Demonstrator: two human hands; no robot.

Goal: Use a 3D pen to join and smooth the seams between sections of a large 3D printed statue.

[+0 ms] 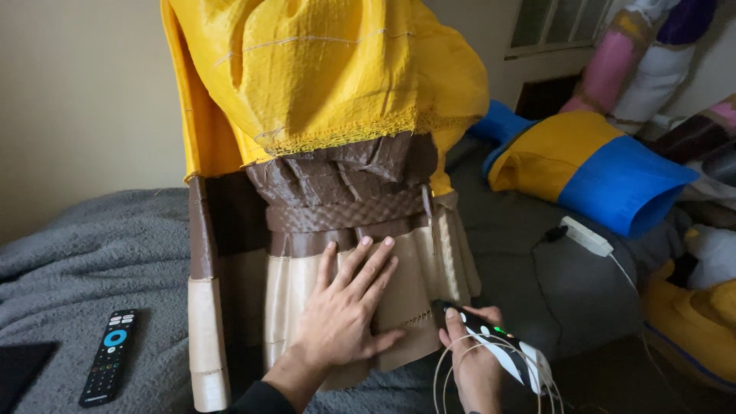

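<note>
I see a bed (pixel 92 238) covered by a grey fleecy blanket (pixel 69 253), my landmark here. Behind it on the left rises a plain beige wall (pixel 84 100), evenly and softly lit. Beyond the bed's far right corner I make out a white-framed window (pixel 556 23), with a dark opening (pixel 544 96) just under it.

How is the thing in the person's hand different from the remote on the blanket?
The black-and-white pen tool is gripped in the right hand, tip at the tan fabric; the black remote lies flat, untouched. A thin looped strand hangs by the tool; nothing hangs by the remote. The tool shows a green light, the remote a blue ring. Both are long and slim.
</note>
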